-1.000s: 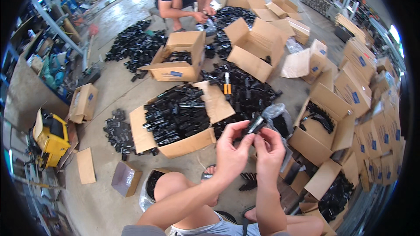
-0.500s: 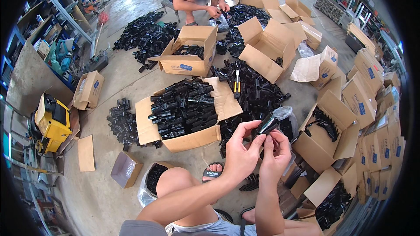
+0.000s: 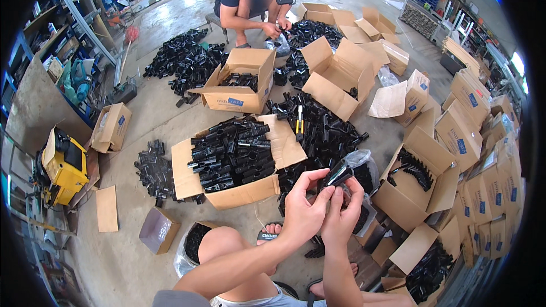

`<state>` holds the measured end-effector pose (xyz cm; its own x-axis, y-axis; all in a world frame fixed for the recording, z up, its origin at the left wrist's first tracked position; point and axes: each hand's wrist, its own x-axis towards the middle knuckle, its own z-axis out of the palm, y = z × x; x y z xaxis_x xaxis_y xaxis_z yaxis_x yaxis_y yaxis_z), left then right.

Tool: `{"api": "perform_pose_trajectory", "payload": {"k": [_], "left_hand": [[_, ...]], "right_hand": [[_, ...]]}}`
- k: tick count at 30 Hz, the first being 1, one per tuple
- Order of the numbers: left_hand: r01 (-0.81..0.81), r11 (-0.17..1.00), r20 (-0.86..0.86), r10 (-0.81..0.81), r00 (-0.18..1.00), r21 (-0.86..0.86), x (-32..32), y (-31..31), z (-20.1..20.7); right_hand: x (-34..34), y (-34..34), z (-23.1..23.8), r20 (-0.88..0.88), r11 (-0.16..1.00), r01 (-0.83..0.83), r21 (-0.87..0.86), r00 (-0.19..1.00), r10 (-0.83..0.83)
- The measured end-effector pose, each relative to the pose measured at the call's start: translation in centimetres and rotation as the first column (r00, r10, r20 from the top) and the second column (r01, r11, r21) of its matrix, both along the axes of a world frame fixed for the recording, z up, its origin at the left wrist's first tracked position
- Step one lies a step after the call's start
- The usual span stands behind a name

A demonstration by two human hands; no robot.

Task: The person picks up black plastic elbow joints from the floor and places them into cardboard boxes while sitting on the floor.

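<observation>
Pinching a small black part (image 3: 339, 176) between them, the left hand (image 3: 306, 203) and the right hand (image 3: 343, 209) meet out beyond the person's knees. The grip of each hand is closed on this part with the fingertips, the two thumbs side by side on its near face; the part sits tilted, raised above the floor (image 3: 128, 190). Just beyond it lies a clear plastic bag (image 3: 358, 158), and behind that spreads a loose heap (image 3: 330, 128) of similar black pieces, with a yellow cutter (image 3: 300, 125) resting on top. To the left of the hands stands an open cardboard box (image 3: 244, 194), flaps folded out, piled high with more such pieces. To the right, another open carton (image 3: 398, 203) holds a curved row (image 3: 417, 167) of them, near a bank of stacked cartons (image 3: 486, 193) with blue labels. Beside the left knee is a plastic-lined container (image 3: 181, 260) of dark pieces, next to a small open box (image 3: 151, 236). A yellow machine (image 3: 67, 170) stands at the far left. Across the heaps, a co-worker (image 3: 242, 8) in a dark shirt sits bent forward, both hands together near a second plastic bag (image 3: 280, 47).
</observation>
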<state>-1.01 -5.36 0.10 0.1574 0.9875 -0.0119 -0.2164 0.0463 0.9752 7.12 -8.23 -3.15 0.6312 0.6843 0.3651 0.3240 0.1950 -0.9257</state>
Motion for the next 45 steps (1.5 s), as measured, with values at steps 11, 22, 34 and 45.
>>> {"api": "perform_pose_trajectory", "payload": {"k": [11,22,34,45], "left_hand": [[0.054,0.998,0.021,-0.054,0.998,-0.017,0.4,-0.5,-0.5],[0.46,0.847,-0.028,-0.484,0.875,-0.268,-0.8,1.7,-0.3],[0.629,0.706,0.105,-0.634,0.766,-0.325,-1.2,2.6,0.1],[0.615,0.764,0.06,-0.617,0.785,-0.192,-0.2,2.1,-1.1]], "right_hand": [[1.3,-1.2,-0.6,-0.093,0.994,-0.062,-0.087,0.994,0.054],[6.6,-5.7,1.1,-0.192,0.877,-0.389,-0.283,0.919,0.345],[9.5,-7.8,2.8,0.022,0.796,-0.476,-0.374,0.853,0.521],[9.9,-7.9,2.5,-0.009,0.817,-0.433,-0.381,0.885,0.465]]}}
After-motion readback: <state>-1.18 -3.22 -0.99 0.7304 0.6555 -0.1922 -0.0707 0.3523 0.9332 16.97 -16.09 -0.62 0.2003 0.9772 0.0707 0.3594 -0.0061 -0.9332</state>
